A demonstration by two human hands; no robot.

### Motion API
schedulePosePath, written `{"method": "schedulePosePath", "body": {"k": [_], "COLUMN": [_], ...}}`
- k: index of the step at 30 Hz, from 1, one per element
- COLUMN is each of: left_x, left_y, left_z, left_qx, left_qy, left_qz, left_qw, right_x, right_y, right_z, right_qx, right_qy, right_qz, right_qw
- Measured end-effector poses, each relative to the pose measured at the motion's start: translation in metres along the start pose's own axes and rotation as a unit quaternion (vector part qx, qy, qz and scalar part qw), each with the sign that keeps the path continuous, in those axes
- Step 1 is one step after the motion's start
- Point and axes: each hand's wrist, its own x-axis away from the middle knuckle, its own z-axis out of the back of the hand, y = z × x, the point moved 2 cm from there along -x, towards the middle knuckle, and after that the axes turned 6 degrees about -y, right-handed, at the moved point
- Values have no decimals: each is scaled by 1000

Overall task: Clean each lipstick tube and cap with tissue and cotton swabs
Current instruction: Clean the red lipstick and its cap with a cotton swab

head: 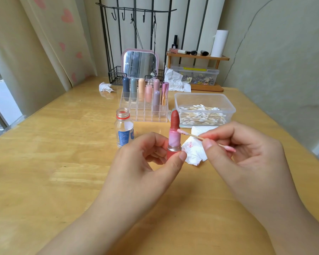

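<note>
Left fingers (181, 155) curled round upright lipstick (174, 133), right fingers (208, 144) pinching swab (195, 136), its pink tip touching the tube, stained tissue (191, 153) on tabletop (63, 162) behind.

Left hand (151, 155) grips an uncapped lipstick tube (174, 138) upright by its base; right hand (234, 144) pinches a cotton swab (191, 135), its pink-stained tip touching the tube's inner sleeve. A stained tissue (192, 151) lies just behind on the wooden table (63, 162). Farther off stand an open bottle (123, 127), a clear organizer (144, 109) of capped lipsticks and a tub of swabs (203, 109).
</note>
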Motion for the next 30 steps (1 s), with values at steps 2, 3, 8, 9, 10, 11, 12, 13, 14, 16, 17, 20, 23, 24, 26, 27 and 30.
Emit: {"method": "schedulePosePath", "body": {"k": [2,3,8,9,10,11,12,13,14,16,17,20,23,24,26,27,30], "left_x": [0,0,-1,-1,-1,-2,-2,-3,-3,-4,-4,-2,-1,-1,-2,-2,-4], "left_y": [-1,-2,-1,-1,0,-1,-2,-3,-4,-6,-6,-3,-1,-1,-2,-3,-6], "left_z": [0,0,-1,-2,-2,-2,-2,-1,-2,-4,-5,-9,-12,-13,-13,-14,-15], "left_qx": [3,7,76,105,136,164,190,215,237,275,294,340,388,407,436,446,453], "left_qy": [-6,-10,-49,-63,-77,-89,-101,-110,-117,-122,-121,-139,-149,-147,-144,-144,-146], "left_qz": [-8,-11,-20,-19,-14,-7,-1,4,9,22,31,53,68,76,84,84,85], "left_qw": [1000,1000,996,992,988,982,977,971,964,954,948,928,907,898,884,879,876], "right_x": [0,-1,-3,-3,-4,-4,-5,-5,-5,-6,-6,-6,-5,-5,-5,-5,-5], "right_y": [1,1,2,2,1,0,-1,-1,-1,-3,-4,-5,-7,-7,-7,-6,-6], "right_z": [1,2,3,2,2,2,3,4,4,3,3,2,2,1,1,1,1], "right_qx": [-10,-17,-72,-80,-89,-102,-121,-143,-164,-187,-189,-180,-153,-144,-126,-118,-101], "right_qy": [4,5,1,-3,-8,-10,-5,2,4,-4,-8,-14,-18,-18,-16,-15,-13], "right_qz": [-7,-10,-36,-40,-45,-50,-56,-61,-65,-69,-69,-69,-64,-63,-59,-57,-49], "right_qw": [1000,1000,997,996,995,994,991,988,984,980,979,981,986,987,990,991,994]}}
